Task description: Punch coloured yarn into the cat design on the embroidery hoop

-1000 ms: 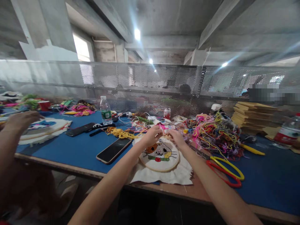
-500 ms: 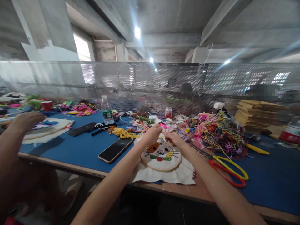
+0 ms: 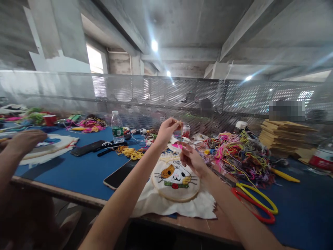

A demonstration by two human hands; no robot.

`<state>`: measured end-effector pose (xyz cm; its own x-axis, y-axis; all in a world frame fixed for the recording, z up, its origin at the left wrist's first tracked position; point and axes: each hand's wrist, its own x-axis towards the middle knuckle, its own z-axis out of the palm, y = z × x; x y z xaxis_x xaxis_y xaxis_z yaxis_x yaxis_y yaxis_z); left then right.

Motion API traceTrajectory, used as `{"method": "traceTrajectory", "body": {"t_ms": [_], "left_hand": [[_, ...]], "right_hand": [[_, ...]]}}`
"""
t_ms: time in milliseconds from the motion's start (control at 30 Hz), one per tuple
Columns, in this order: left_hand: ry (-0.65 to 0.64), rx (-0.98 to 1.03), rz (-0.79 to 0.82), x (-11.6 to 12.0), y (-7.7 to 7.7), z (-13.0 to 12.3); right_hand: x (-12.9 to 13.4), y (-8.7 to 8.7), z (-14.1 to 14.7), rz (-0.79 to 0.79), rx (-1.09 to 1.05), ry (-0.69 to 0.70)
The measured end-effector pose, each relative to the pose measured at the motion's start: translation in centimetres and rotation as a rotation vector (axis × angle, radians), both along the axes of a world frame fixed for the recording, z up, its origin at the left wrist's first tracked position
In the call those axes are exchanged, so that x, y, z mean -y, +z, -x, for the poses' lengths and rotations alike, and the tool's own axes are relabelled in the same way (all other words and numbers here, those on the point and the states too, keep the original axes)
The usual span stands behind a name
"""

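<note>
Raised above the cloth, my left hand pinches the top of a short yellowish thread. The thread runs down to my right hand, whose fingers are closed on its lower end; whether a needle is there is too small to tell. Below both hands lies a round wooden embroidery hoop with white cloth stretched in it. A cat face is stitched there, with orange and yellow patches, a green collar and a red dot. A dark character is drawn above it.
Red-and-yellow-handled scissors lie to the right, by a tangled yarn heap. A phone, yellow yarn and a water bottle are to the left. Another person's hand works at another hoop.
My left hand has risen, and my right hand has turned and sits lower, so the hands are apart with the thread stretched between them. The view has tilted up slightly.
</note>
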<state>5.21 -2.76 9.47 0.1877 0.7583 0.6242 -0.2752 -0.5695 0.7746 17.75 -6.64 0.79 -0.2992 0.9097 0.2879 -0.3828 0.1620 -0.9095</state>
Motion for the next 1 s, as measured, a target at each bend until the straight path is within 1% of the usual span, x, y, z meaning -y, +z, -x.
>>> {"method": "traceTrajectory", "body": {"t_ms": [67,133,200,267,367,467,600,667,733,800,867,1000], "left_hand": [[-0.16,0.132,0.136,0.3,1.0,-0.6],[-0.266,0.234,0.265,0.4,1.4,-1.1],[-0.327,0.333,0.361,0.2,1.3,-1.4],[-0.353,0.425,0.413,-0.3,1.1,-1.4],[-0.358,0.514,0.448,-1.3,0.9,-0.9],[-0.348,0.58,0.445,-2.0,0.9,0.0],[-0.306,0.672,0.44,-2.4,0.6,1.3],[-0.276,0.712,0.455,-2.7,0.2,1.8],[-0.245,0.737,0.465,-3.2,-0.3,2.1],[-0.216,0.723,0.463,-3.6,-1.1,2.3],[-0.191,0.661,0.459,-4.1,-2.0,2.4],[-0.167,0.48,0.487,-4.6,-3.5,2.5]], "right_hand": [[0.2,0.1,0.1,-0.023,-0.013,0.017],[0.2,0.0,0.2,-0.027,-0.016,0.024],[0.1,-0.2,0.2,-0.007,-0.004,0.032],[0.0,-0.3,0.3,0.024,0.017,0.033],[-0.2,-0.4,0.4,0.052,0.068,-0.005],[-0.8,-0.6,0.3,0.033,0.202,-0.088],[-1.2,-0.7,0.3,-0.061,0.371,-0.166],[-1.1,-0.6,0.3,-0.103,0.446,-0.206],[-0.9,-0.6,0.3,-0.162,0.543,-0.279],[-0.7,-0.6,0.2,-0.229,0.642,-0.35],[-0.7,-0.9,0.0,-0.272,0.716,-0.397],[-1.5,-1.7,-1.0,-0.268,0.75,-0.464]]}}
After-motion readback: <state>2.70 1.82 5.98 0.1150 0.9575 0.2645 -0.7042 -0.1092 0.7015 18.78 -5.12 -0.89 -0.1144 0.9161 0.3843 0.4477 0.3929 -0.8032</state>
